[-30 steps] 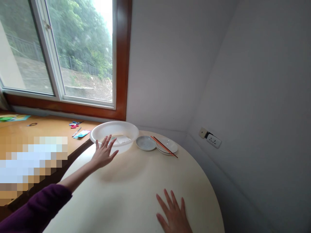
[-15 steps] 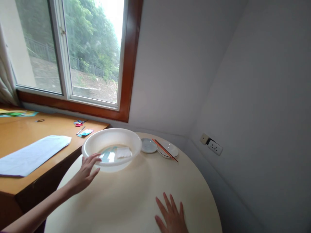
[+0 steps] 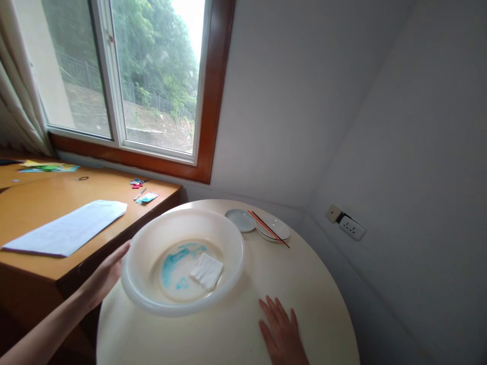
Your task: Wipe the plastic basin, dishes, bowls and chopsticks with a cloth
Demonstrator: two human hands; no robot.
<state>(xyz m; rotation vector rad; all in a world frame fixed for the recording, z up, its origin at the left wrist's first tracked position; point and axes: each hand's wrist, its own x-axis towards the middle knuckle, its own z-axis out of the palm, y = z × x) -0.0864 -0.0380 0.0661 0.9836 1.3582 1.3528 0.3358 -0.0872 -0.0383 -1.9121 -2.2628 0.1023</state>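
A large whitish basin (image 3: 144, 299) stands on the round cream table (image 3: 228, 332), its near side tilted down toward me. Inside lie a folded white cloth or tissue (image 3: 207, 271) and a blue pattern on the bottom. My left hand (image 3: 116, 261) is at the basin's left side, its fingertips partly hidden behind the rim, seemingly gripping it. My right hand (image 3: 280, 327) rests on the table to the basin's right, fingers spread, holding nothing.
Behind the basin are a greyish plate (image 3: 239, 221) and a white plate (image 3: 279, 228) with red and dark chopsticks (image 3: 268, 227) across it. On the wooden desk (image 3: 102, 190) lie a pale sheet (image 3: 72, 228), a pen and a blue packet (image 3: 148, 197). Wall at right.
The basin has come nearer and tipped toward me, showing more of its inside. My left hand moved from its near rim to its left side. The view has shifted slightly.
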